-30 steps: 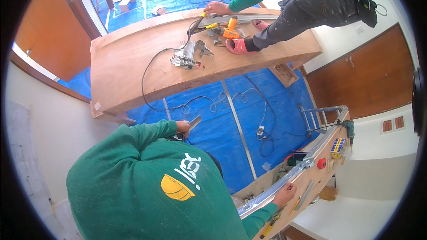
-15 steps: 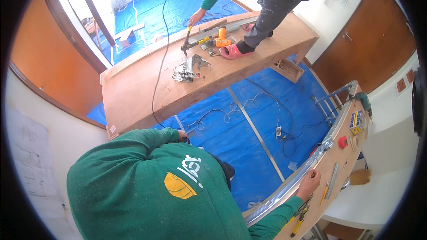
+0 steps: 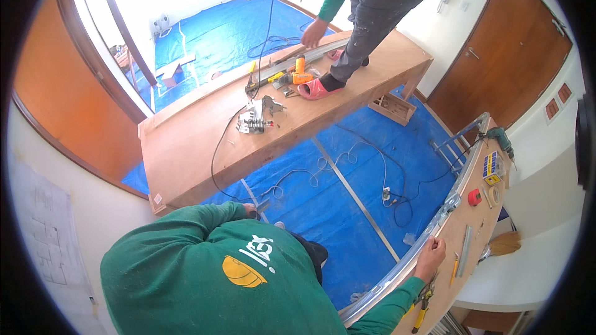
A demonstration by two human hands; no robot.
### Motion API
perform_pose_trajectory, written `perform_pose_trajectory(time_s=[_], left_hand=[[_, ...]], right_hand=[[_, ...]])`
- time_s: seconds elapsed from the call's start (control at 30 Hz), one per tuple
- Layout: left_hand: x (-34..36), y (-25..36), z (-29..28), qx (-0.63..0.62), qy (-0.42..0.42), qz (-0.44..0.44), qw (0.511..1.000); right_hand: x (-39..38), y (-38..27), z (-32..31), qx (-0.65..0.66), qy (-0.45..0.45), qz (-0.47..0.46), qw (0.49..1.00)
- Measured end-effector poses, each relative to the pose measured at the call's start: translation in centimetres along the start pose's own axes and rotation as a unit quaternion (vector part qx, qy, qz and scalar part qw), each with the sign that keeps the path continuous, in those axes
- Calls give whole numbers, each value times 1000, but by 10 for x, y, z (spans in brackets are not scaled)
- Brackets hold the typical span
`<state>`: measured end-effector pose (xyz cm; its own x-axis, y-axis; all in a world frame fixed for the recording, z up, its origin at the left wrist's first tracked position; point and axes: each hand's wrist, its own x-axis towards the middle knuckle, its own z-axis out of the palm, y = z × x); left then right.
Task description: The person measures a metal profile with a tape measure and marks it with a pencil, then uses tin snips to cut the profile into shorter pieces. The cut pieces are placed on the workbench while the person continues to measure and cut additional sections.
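Down at the left, my left hand point(image 3: 251, 209) is closed on a small flat grey piece point(image 3: 262, 206) over the blue sheet; its exact kind is unclear. My right hand point(image 3: 429, 257) is pinched shut above the right-hand plywood board point(image 3: 446, 273), beside a long metal rail point(image 3: 397, 275). What its fingertips hold, if anything, is too small to make out. Yellow-and-black pliers point(image 3: 423, 311) lie near that wrist. A yellow utility knife point(image 3: 454, 272) and a metal rule point(image 3: 464, 250) lie to the right of the hand.
A person in pink slippers point(image 3: 320, 89) stands on the plywood bench point(image 3: 180, 155), bare hand point(image 3: 314, 33) lowered. An orange drill point(image 3: 302, 74), a hammer point(image 3: 251, 85) and metal brackets point(image 3: 251, 118) lie there. Cables cross the blue sheet point(image 3: 347, 211). A green drill point(image 3: 500, 139) stands far right.
The other person has let go of the hammer on the bench and moved that hand rightward. My left hand has shifted slightly down and left, showing the grey piece; my right hand stays nearly still.
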<state>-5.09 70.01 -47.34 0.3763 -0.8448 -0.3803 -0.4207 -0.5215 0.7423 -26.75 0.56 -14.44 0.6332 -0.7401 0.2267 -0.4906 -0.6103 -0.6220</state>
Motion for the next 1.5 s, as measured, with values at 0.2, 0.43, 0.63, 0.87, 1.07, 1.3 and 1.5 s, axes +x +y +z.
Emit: perform_pose_trajectory(time_s=[0.2, 0.43, 0.63, 0.87, 1.07, 1.3, 1.5], left_hand=[[5, -6, -3, -75, 50, 49, 995], [22, 15, -26, -52, 102, -216, 970], [23, -5, -63, -70, 199, -517, 829], [-13, -10, -83, 58, 38, -472, 879], [6, 13, -52, -40, 70, -386, 919], [24, 1, -69, -62, 64, -356, 930], [17, -23, -13, -45, 63, -324, 943]], right_hand=[[-4, -7, -1, -23, 23, -15, 999], [-9, -27, -2, -14, 40, 12, 999], [-3, -11, 2, -6, 45, 13, 999], [-5, -16, 1, -15, 51, 10, 999], [-5, -9, 7, 8, 83, -1, 996], [-4, -16, 6, 10, 89, -24, 996], [2, -21, 0, -17, 9, 1, 1000]])
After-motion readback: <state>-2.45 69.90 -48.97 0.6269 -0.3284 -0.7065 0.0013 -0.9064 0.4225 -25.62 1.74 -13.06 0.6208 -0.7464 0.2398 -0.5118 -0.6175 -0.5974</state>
